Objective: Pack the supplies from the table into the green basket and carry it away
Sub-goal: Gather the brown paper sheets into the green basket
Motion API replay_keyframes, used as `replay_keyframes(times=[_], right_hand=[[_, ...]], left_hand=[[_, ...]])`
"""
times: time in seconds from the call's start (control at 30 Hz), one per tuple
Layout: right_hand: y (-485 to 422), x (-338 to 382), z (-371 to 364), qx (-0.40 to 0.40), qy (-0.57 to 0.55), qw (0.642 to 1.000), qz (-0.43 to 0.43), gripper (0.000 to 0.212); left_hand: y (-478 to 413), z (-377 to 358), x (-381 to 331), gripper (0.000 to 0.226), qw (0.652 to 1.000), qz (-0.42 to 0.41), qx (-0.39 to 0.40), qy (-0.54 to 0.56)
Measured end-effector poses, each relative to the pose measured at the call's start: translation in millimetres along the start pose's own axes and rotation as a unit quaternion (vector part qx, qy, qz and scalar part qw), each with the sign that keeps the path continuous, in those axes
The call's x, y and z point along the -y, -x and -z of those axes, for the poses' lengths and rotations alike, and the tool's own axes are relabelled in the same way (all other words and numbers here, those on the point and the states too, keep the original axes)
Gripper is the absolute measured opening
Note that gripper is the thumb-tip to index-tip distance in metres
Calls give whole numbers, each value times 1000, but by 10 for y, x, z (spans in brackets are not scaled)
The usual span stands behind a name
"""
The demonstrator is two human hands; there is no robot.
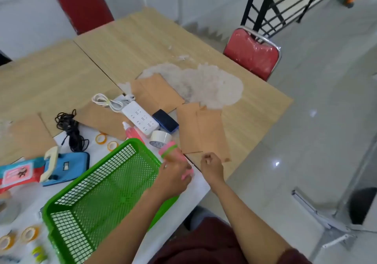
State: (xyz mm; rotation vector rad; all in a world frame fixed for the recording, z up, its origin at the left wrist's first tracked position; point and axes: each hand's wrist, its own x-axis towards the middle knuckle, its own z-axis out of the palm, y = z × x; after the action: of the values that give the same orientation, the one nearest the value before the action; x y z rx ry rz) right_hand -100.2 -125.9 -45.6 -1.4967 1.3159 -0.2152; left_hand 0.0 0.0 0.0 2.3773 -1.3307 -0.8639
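The green mesh basket (85, 212) stands empty on the table's near side. My left hand (173, 174) is at its right rim, shut on a pink tool with green bands (170, 151). Just to the right, my right hand (211, 167) hovers over the table edge with fingers curled and nothing in it. Beyond the basket lie a pink bottle (131, 131), a white tape roll (160, 138), a white power strip (140, 118), a dark blue case (165, 120), a white cable (106, 101), a black cord (70, 129) and small tape rolls (101, 138).
Brown envelopes (202, 129) and crumpled clear plastic (204, 84) cover the table's right part. A blue box with a cream handle (65, 165) and a wipes pack (18, 174) lie left of the basket, more tape rolls (29, 233) near left. Red chairs (252, 54) stand around the table.
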Motion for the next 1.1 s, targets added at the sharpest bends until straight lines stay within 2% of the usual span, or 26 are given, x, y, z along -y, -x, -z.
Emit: replay_keyframes(times=[0.1,0.17,0.37,0.53,0.6,0.63,0.7,0.77,0.8,0.9,0.97,1.1], right_hand=[[-363,-52,39,-28,179,983,19,21],[-609,-101,72,-55,230,971,11,30],[-1051,0,135,-85,235,965,-84,78],[-1271,180,101,-83,233,952,-178,104],[-1304,186,120,-72,231,952,-189,99],[-1313,170,128,-67,228,953,-187,88],[-1325,142,151,-72,195,965,-161,49],[-1317,163,186,-61,83,988,-116,16],[-1281,210,214,-43,8,994,-99,11],[-1134,511,294,6,-136,989,-51,17],[-1024,741,311,47,-155,987,-21,15],[-774,1129,196,201,-181,963,18,20]], left_hand=[[-169,-48,28,26,999,16,6,-28],[-262,-79,61,23,998,34,15,-47],[-364,-142,76,33,997,63,-13,-44],[-389,-84,33,19,995,83,-43,21],[-401,-54,8,19,995,85,-37,40],[-403,-35,1,20,994,88,-29,52],[-405,1,18,22,992,91,-29,87],[-420,43,33,18,981,103,-48,155],[-431,69,29,13,974,106,-62,192],[-481,223,-14,12,946,136,-113,271],[-511,348,-35,12,920,157,-152,325],[-504,644,-66,29,848,171,-210,455]])
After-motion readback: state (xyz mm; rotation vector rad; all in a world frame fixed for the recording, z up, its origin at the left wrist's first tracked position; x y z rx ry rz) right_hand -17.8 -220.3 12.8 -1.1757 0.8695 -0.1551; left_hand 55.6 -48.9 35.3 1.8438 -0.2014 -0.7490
